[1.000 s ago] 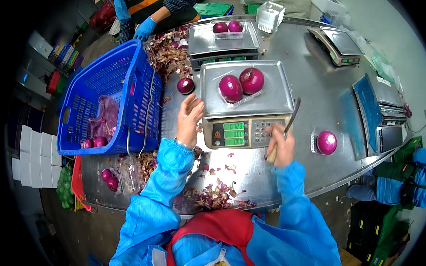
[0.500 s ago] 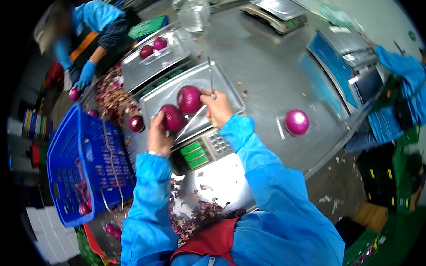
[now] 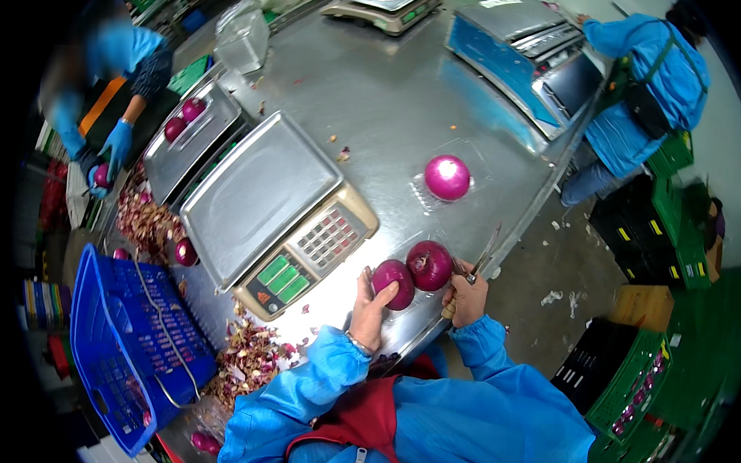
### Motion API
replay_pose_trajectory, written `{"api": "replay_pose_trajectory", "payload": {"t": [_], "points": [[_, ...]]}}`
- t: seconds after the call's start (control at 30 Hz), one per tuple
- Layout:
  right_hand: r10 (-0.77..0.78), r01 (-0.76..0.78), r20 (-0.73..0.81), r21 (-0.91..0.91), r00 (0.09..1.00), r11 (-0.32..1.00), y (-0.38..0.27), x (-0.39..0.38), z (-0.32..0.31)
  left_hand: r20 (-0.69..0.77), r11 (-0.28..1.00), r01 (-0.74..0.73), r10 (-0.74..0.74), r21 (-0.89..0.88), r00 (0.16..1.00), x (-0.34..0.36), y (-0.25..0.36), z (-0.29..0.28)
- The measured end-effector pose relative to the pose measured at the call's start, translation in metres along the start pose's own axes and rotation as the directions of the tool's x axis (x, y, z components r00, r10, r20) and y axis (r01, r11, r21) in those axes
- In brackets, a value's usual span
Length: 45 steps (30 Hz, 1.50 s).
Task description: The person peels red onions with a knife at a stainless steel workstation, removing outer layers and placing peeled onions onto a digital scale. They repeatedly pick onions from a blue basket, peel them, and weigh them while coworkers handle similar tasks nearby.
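My left hand (image 3: 368, 315) is closed round a peeled red onion (image 3: 393, 284) near the table's front edge, thumb across it. Touching it on the right is a second red onion (image 3: 429, 264), up against my right fingers; how far they bear it cannot be made out. My right hand (image 3: 468, 302) grips a small knife (image 3: 486, 250), its blade pointing up and away, its handle end showing below the fist. Part of a clear plastic tray (image 3: 426, 237) shows behind the onions. Farther off, one shiny red onion (image 3: 447, 178) sits in another clear tray (image 3: 480, 172).
To the left stands a scale (image 3: 261, 199) with a bare metal pan. Onion skins (image 3: 252, 354) lie below it, beside a blue basket (image 3: 138, 338). At upper left, a gloved co-worker (image 3: 116, 145) holds an onion by another scale (image 3: 190, 148). A wrapping machine (image 3: 515, 65) stands far right, near another person (image 3: 648, 102).
Both my hands have moved right and nearer, bringing the two onions off the scale pan to the table's front edge. The knife stays in my right hand. The view has shifted right.
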State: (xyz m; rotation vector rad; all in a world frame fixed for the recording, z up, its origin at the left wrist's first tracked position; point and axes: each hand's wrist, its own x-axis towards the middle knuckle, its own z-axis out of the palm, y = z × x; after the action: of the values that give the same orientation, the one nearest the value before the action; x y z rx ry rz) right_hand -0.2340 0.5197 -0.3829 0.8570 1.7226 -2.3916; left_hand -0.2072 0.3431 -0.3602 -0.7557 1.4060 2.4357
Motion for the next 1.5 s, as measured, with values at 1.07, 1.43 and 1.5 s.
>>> {"api": "replay_pose_trajectory", "payload": {"t": [1.07, 1.43, 1.5], "points": [[0.052, 0.242, 0.481, -0.529, 0.875, 0.814, 0.059, -0.153, 0.076, 0.082, 0.965, -0.141, 0.126, 0.22, 0.989, -0.174, 0.007, -0.164], [-0.177, 0.182, -0.078, 0.063, 0.981, 0.981, 0.03, -0.146, -0.041, 0.108, 0.952, -0.18, 0.157, 0.248, 0.982, -0.201, 0.022, -0.2], [-0.101, 0.148, -0.362, 0.105, 0.927, 0.983, 0.004, -0.119, -0.103, 0.144, 0.947, -0.185, 0.151, 0.261, 0.978, -0.206, 0.026, -0.195]]}}
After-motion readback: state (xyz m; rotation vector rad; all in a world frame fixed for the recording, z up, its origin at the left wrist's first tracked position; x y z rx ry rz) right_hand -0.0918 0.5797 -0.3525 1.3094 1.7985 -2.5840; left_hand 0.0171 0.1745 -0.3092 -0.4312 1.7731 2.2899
